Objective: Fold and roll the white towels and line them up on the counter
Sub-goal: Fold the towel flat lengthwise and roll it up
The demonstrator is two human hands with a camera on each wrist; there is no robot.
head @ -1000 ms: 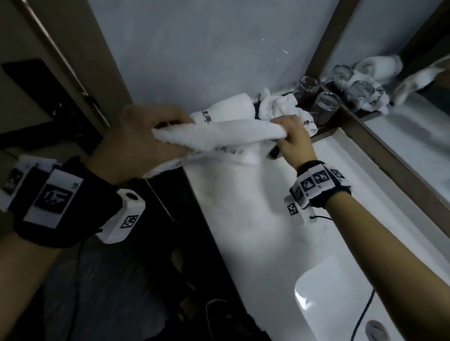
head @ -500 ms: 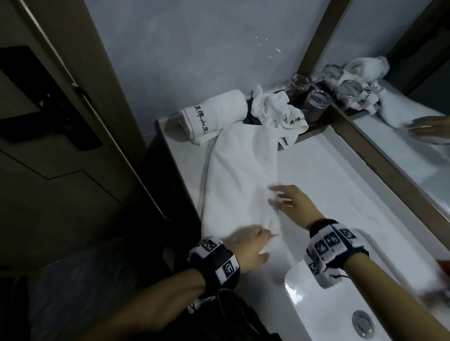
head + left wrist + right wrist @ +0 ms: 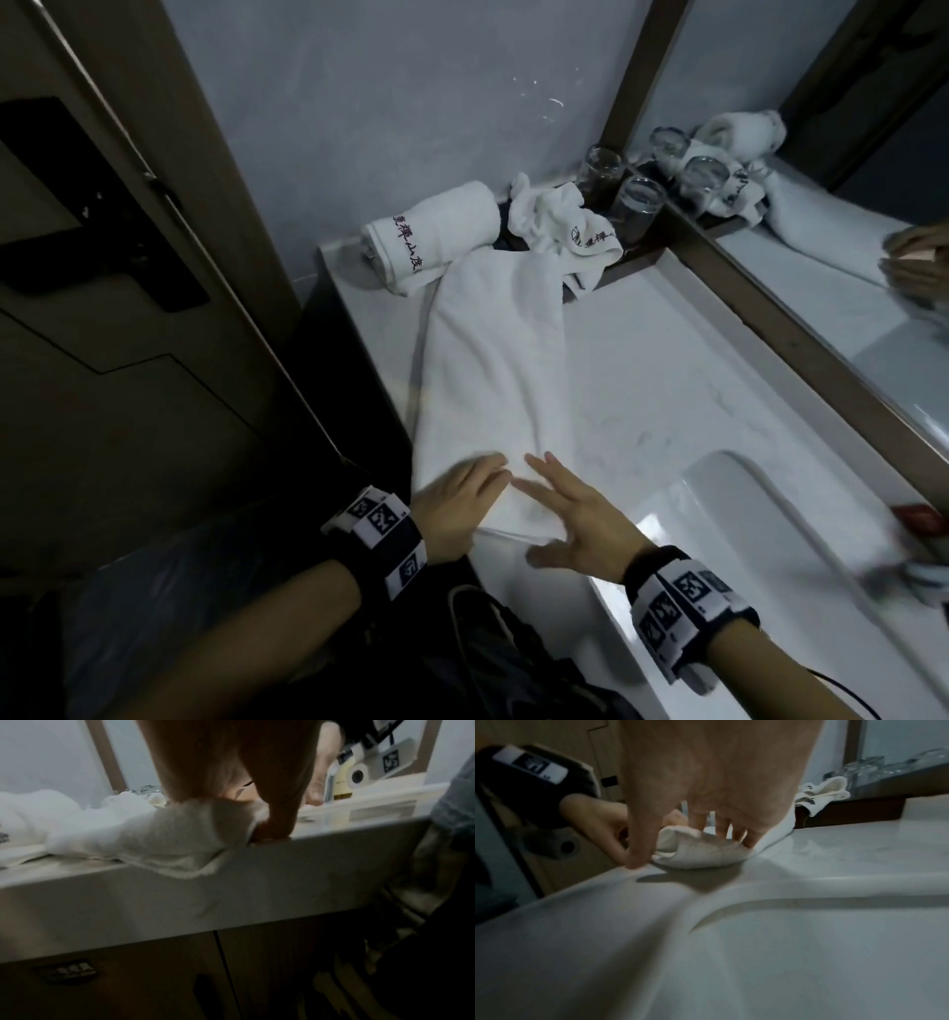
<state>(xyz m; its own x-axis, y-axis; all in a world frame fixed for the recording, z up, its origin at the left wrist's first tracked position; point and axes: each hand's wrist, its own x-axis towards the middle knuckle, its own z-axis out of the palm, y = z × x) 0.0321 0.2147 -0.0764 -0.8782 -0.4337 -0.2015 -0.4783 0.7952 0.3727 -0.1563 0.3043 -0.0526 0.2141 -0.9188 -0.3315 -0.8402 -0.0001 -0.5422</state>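
Note:
A long white towel [image 3: 493, 360], folded into a narrow strip, lies lengthwise on the white counter [image 3: 642, 370]. Both hands rest on its near end. My left hand [image 3: 477, 483] lies flat on the towel's left corner at the counter's front edge. My right hand [image 3: 554, 488] presses down beside it with fingers spread and thumb out. In the right wrist view the near end of the towel [image 3: 698, 850] is turned over into a small first roll under the fingers. A rolled towel [image 3: 436, 231] with dark lettering lies at the far end, and a crumpled towel [image 3: 565, 221] lies next to it.
Glass tumblers [image 3: 637, 205] stand on a dark tray in the back corner. A framed mirror [image 3: 821, 257] runs along the right. The sink basin [image 3: 744, 565] sits right of my right hand. A dark door [image 3: 102, 257] stands to the left.
The towel was held up between both hands, then laid flat on the counter. Since half a second ago my right hand has come back to the near end beside the left.

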